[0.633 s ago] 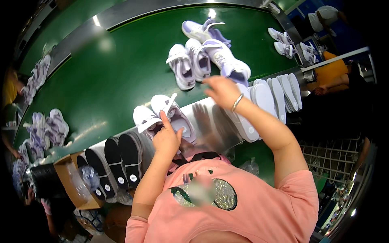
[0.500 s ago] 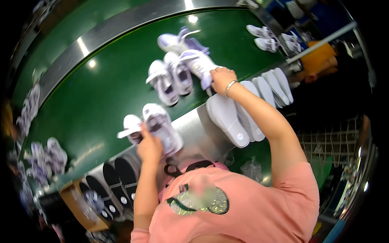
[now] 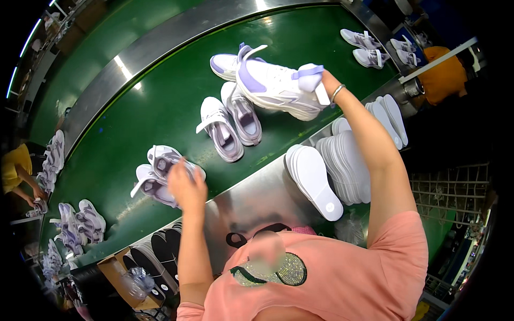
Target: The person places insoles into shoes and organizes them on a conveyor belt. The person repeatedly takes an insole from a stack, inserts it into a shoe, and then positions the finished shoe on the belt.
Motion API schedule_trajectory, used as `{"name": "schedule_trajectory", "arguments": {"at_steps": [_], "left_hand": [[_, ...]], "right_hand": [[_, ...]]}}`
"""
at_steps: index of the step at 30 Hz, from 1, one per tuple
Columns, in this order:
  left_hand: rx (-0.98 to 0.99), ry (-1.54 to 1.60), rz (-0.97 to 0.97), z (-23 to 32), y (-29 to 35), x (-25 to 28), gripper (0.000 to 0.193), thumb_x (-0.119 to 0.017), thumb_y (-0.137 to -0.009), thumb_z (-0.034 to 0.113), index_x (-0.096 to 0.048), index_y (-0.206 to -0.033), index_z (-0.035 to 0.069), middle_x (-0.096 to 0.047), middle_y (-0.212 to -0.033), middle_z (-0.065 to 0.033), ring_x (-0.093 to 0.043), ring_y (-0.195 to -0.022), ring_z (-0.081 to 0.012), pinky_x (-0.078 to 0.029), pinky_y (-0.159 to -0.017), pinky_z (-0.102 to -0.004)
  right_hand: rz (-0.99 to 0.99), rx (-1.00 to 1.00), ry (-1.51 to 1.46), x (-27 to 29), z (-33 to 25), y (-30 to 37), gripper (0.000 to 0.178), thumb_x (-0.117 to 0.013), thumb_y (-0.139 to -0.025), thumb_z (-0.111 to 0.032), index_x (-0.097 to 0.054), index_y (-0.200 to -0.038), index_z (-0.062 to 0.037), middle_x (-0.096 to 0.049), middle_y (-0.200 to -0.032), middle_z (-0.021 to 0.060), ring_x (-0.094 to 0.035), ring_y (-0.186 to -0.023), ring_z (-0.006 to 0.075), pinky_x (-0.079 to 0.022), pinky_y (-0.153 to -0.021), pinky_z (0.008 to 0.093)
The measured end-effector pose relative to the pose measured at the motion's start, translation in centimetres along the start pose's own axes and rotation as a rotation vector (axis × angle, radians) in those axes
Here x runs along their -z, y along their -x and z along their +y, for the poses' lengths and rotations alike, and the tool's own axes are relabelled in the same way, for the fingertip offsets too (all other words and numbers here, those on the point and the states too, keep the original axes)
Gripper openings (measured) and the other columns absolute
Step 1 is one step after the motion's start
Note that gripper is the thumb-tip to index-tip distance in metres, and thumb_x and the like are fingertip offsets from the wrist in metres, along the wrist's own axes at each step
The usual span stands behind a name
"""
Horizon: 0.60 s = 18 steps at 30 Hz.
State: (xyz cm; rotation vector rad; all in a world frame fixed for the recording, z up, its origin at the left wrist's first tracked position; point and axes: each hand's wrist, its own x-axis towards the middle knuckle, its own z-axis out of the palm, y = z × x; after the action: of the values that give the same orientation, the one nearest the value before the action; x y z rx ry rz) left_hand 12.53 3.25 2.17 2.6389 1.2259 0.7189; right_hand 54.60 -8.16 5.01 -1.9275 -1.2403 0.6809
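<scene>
My right hand (image 3: 329, 89) grips a white and lavender sneaker (image 3: 267, 80) by its heel end. The sneaker is raised and tilted, its side and sole edge showing; most of my fingers are behind it. Its lavender-toed mate (image 3: 222, 65) lies partly hidden behind it. Just below stands a white and grey-purple pair of sneakers (image 3: 219, 128) with loose straps. My left hand (image 3: 187, 187) is at another such pair of sneakers (image 3: 160, 174), over the nearer side of one shoe. Motion blurs its fingers, so their grip is unclear.
White insoles (image 3: 316, 182) lie stacked on the metal ledge (image 3: 241, 198) at right; black insoles (image 3: 155, 257) and a cardboard box (image 3: 120, 273) are at lower left. More sneakers (image 3: 367, 48) sit on the green belt (image 3: 134, 117). Another person in yellow (image 3: 19, 166) handles shoes at far left.
My left hand and the shoe beside it have moved left, next to its mate. My right hand has raised the lavender sneaker and turned its side into view.
</scene>
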Motion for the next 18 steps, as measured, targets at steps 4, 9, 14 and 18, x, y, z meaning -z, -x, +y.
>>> {"name": "schedule_trajectory", "arguments": {"at_steps": [4, 9, 14, 18], "left_hand": [[-0.126, 0.228, -0.178, 5.8, -0.8, -2.6, 0.052, -0.062, -0.071, 0.027, -0.045, -0.115, 0.006, -0.046, -0.112, -0.0168, -0.043, -0.102, -0.0319, -0.032, -0.085, -0.0427], [-0.182, 0.006, -0.365, 6.6, -1.8, -8.0, 0.062, -0.061, -0.071, 0.035, -0.037, -0.126, 0.018, -0.047, -0.11, -0.0171, -0.045, -0.101, -0.03, -0.03, -0.084, -0.0478], [-0.291, -0.2, -0.548, 7.7, -4.2, -7.3, 0.06, -0.059, -0.073, 0.035, -0.035, -0.127, 0.023, -0.061, -0.079, -0.0131, -0.059, -0.071, -0.0274, -0.031, -0.078, -0.0453], [-0.355, -0.025, -0.404, 8.2, -6.6, -9.2, 0.032, -0.058, -0.067, 0.017, -0.055, -0.098, 0.014, -0.06, -0.071, -0.0108, -0.057, -0.069, -0.026, -0.033, -0.069, -0.0409]], "right_hand": [[-0.12, 0.114, -0.274, -2.9, 1.3, -5.4, 0.016, -0.051, -0.075, -0.013, -0.06, -0.086, -0.0054, -0.059, -0.078, 0.0096, -0.052, -0.066, 0.0181, -0.045, -0.063, 0.0293], [-0.23, -0.203, 0.477, -6.9, -2.5, -7.7, 0.037, -0.056, -0.07, -0.033, -0.059, -0.1, -0.0126, -0.058, -0.101, 0.0095, -0.052, -0.095, 0.0253, -0.043, -0.078, 0.0393], [-0.11, -0.212, 0.353, -4.9, -1.2, -9.0, 0.033, -0.057, -0.068, -0.03, -0.059, -0.098, -0.0156, -0.059, -0.1, 0.0122, -0.056, -0.095, 0.028, -0.044, -0.08, 0.0338], [0.157, 0.007, 0.158, -0.6, 0.0, -8.3, 0.03, -0.054, -0.07, -0.016, -0.057, -0.099, -0.0087, -0.06, -0.092, 0.0176, -0.057, -0.086, 0.0319, -0.045, -0.076, 0.0367]]}}
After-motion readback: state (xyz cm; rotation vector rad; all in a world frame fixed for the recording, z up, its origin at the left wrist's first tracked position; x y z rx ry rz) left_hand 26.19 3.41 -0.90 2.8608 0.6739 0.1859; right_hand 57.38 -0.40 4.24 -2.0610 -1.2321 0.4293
